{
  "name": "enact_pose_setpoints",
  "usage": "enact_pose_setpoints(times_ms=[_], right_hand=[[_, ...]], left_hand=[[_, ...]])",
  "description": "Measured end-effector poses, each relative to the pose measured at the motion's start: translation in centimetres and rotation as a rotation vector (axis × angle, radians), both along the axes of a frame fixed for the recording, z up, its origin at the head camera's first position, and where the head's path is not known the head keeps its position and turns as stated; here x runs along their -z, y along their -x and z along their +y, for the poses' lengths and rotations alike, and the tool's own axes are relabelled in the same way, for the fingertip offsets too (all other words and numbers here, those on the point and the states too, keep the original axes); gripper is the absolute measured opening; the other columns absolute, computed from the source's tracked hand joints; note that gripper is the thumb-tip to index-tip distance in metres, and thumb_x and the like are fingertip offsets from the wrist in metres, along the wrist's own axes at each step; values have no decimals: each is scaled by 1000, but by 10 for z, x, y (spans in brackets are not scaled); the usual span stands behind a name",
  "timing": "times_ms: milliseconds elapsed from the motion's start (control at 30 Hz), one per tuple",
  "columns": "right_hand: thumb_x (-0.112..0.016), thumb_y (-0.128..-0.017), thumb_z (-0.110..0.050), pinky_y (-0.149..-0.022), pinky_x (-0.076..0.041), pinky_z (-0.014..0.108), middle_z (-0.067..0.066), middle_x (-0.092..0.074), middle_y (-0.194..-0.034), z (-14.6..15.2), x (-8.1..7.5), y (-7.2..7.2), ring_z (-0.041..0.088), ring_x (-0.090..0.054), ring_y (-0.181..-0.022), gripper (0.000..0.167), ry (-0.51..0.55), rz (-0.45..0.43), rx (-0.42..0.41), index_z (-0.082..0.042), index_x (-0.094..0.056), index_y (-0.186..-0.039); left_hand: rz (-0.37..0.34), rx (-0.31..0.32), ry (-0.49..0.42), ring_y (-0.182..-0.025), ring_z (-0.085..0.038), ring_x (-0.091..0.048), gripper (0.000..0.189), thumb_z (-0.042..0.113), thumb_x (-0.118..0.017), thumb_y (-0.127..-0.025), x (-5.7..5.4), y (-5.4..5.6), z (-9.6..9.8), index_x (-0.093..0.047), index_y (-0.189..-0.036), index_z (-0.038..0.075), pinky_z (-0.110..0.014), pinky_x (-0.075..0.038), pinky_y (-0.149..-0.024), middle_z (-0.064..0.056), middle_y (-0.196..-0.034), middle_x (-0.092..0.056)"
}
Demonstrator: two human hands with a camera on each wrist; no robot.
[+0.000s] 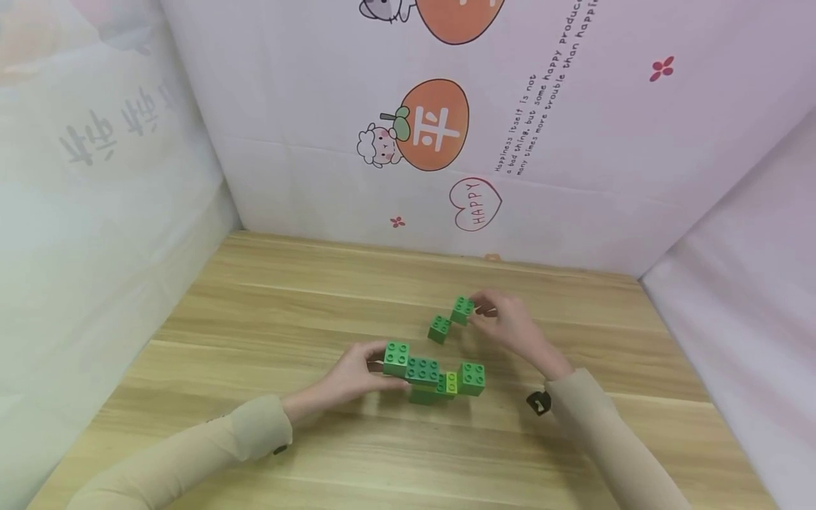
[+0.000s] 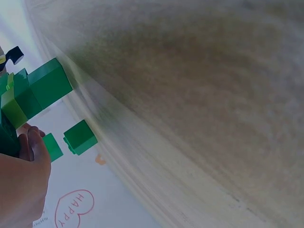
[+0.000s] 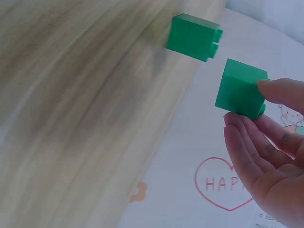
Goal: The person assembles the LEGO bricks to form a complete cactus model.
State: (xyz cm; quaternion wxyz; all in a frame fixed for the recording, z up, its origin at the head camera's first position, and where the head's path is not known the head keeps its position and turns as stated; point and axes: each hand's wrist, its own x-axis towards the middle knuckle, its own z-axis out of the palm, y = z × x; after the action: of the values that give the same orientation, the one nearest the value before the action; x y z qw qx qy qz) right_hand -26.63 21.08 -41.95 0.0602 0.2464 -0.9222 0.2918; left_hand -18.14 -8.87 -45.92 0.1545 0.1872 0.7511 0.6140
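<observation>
In the head view my left hand (image 1: pixel 350 372) grips the left end of a green toy-brick build (image 1: pixel 423 371), thumb on the near side and fingers on the far side. A raised square brick (image 1: pixel 396 360) tops the left end, another green brick (image 1: pixel 472 379) the right end, with a yellow-green brick (image 1: pixel 451 382) between. Beyond the build, my right hand (image 1: pixel 513 327) pinches a green square brick (image 1: pixel 462 312) between thumb and fingertips. In the right wrist view this brick (image 3: pixel 241 89) shows its smooth sides. A loose green brick (image 3: pixel 191 38) stands on the table close by.
The wood-grain table (image 1: pixel 306 297) meets a printed white cloth (image 1: pixel 306 177) at the back. More white cloth rises at the left (image 1: pixel 115 234) and right (image 1: pixel 752 283). A dark piece (image 1: pixel 538 402) hangs at my right cuff.
</observation>
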Motion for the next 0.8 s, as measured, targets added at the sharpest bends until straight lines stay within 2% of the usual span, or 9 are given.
enact_pose_setpoints(times_ms=[267, 400, 800], right_hand=[[-74, -85, -8, -81, -64, 38, 15, -74, -103, -2, -16, -14, 26, -72, -90, 30, -24, 63, -28, -1, -65, -112], [-75, -85, -10, -82, -63, 38, 13, -74, -103, -5, -24, -24, 26, -72, -92, 30, -16, 63, -52, -2, -65, -113], [-77, -83, -8, -82, -63, 37, 12, -74, -102, -15, -32, -42, 26, -73, -91, 30, 1, 146, -145, -2, -66, -110]], left_hand=[[13, 9, -2, -103, -20, -71, 56, 17, -84, -77, 1, 1, 0, -62, -126, 2, -20, -58, -90, -13, -118, -71], [8, 11, -2, -104, -21, -71, 57, 16, -84, -77, 1, 1, -1, -61, -127, 1, -20, -58, -90, -13, -118, -71], [4, 15, -4, -103, -19, -71, 58, 17, -84, -77, 1, 1, 0, -61, -128, 1, -20, -58, -90, -13, -118, -71]])
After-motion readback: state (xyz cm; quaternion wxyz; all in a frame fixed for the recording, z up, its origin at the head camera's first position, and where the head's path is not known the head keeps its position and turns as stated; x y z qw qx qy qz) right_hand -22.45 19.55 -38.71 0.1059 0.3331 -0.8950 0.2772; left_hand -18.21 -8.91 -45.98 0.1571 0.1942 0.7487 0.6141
